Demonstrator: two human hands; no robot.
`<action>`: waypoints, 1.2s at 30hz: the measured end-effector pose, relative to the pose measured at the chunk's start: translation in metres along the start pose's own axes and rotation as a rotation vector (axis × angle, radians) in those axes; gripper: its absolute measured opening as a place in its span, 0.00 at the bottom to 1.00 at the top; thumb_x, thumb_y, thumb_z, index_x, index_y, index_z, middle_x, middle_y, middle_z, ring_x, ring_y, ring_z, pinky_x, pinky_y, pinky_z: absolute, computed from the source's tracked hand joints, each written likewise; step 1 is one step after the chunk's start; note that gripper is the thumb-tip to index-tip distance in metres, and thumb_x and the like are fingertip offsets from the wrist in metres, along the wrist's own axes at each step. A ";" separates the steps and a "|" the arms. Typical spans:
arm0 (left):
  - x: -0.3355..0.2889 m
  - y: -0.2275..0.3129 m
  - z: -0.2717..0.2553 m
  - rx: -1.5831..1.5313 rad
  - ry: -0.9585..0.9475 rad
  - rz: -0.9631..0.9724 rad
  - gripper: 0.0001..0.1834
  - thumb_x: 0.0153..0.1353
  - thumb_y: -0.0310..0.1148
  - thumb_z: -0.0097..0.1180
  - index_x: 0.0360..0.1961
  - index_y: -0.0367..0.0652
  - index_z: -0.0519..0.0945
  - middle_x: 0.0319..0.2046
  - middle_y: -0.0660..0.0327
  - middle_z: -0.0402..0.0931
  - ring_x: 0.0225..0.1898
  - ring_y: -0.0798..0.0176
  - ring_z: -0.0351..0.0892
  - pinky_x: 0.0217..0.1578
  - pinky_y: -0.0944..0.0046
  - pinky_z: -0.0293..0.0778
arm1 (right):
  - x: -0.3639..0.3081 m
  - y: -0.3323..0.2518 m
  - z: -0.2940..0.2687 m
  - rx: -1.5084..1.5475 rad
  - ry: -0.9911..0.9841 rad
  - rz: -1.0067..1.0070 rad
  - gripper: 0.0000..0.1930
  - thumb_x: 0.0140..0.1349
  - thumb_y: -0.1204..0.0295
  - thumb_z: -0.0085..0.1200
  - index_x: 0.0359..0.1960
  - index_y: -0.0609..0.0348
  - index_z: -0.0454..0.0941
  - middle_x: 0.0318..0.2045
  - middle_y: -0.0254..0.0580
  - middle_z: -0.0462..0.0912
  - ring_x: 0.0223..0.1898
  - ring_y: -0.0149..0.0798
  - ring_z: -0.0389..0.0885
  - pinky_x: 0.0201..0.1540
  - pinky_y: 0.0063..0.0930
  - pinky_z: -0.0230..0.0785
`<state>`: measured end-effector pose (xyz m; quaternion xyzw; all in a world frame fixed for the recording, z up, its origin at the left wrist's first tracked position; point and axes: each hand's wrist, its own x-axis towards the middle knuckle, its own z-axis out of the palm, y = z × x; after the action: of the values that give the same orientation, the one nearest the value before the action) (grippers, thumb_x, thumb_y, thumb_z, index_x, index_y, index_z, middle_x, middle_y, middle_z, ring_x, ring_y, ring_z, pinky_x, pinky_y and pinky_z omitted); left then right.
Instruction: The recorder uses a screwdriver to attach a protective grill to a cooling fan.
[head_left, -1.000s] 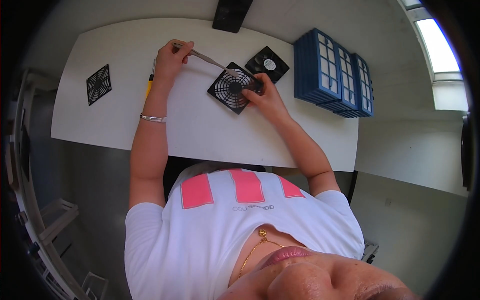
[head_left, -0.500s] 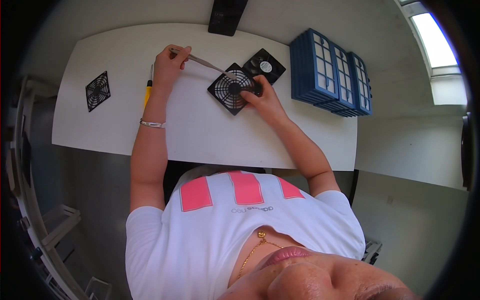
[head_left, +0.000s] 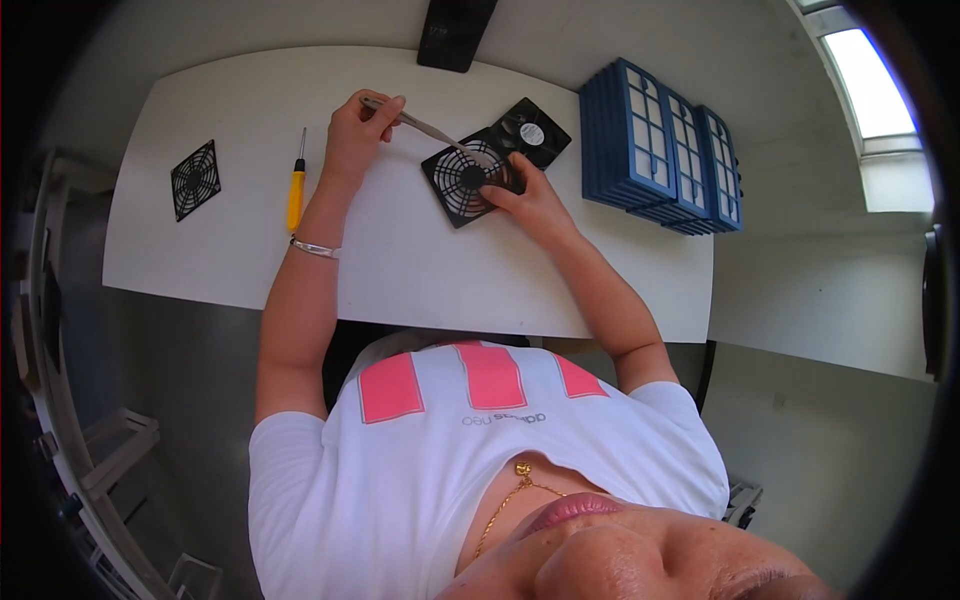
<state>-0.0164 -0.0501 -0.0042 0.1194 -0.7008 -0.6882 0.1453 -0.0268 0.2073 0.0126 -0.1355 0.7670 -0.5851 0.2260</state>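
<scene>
My left hand (head_left: 358, 135) is closed around the handle of a slim, pale greyish brush (head_left: 425, 128). Its broader end rests against or just over the upper part of a square black fan grille (head_left: 448, 186) with concentric rings. On the grille's right side, my right hand (head_left: 532, 203) grips the edge between thumb and fingers, tilting it a little. Close behind lies a black cooling fan (head_left: 514, 122) with a round white label, partly covered by the grille. To the left of my left forearm is a yellow-handled screwdriver (head_left: 296, 195).
All of this is on a white table (head_left: 400, 275). A second black fan grille (head_left: 195, 181) lies at the far left. Stacked blue-framed filters (head_left: 630, 135) stand at the right, and a dark flat device (head_left: 456, 35) sits at the back edge.
My left hand and the brush have moved to the right, the brush end sliding across the grille. The grille has turned slightly in my right hand. More of the screwdriver now shows.
</scene>
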 end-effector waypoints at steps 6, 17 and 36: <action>0.003 0.003 -0.005 0.055 0.000 0.008 0.13 0.63 0.40 0.63 0.33 0.40 0.80 0.21 0.67 0.76 0.22 0.75 0.69 0.25 0.74 0.67 | 0.000 -0.004 -0.001 -0.012 -0.030 0.020 0.15 0.58 0.77 0.62 0.42 0.64 0.69 0.36 0.36 0.78 0.37 0.27 0.79 0.37 0.22 0.77; 0.001 -0.005 0.000 0.009 0.010 0.107 0.14 0.63 0.41 0.63 0.34 0.40 0.80 0.22 0.66 0.77 0.22 0.75 0.70 0.27 0.74 0.68 | 0.000 -0.011 -0.004 -0.166 -0.062 0.118 0.25 0.56 0.72 0.66 0.52 0.68 0.70 0.41 0.37 0.80 0.41 0.27 0.77 0.44 0.22 0.72; -0.001 -0.004 0.005 -0.023 0.038 0.108 0.14 0.63 0.41 0.64 0.34 0.39 0.80 0.22 0.66 0.77 0.23 0.75 0.70 0.26 0.73 0.68 | 0.004 -0.001 -0.007 -0.144 -0.123 0.013 0.15 0.56 0.73 0.64 0.43 0.63 0.75 0.36 0.33 0.80 0.39 0.25 0.75 0.45 0.22 0.68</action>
<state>-0.0173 -0.0451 -0.0082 0.0925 -0.6954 -0.6849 0.1968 -0.0337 0.2115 0.0139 -0.1822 0.7924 -0.5177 0.2662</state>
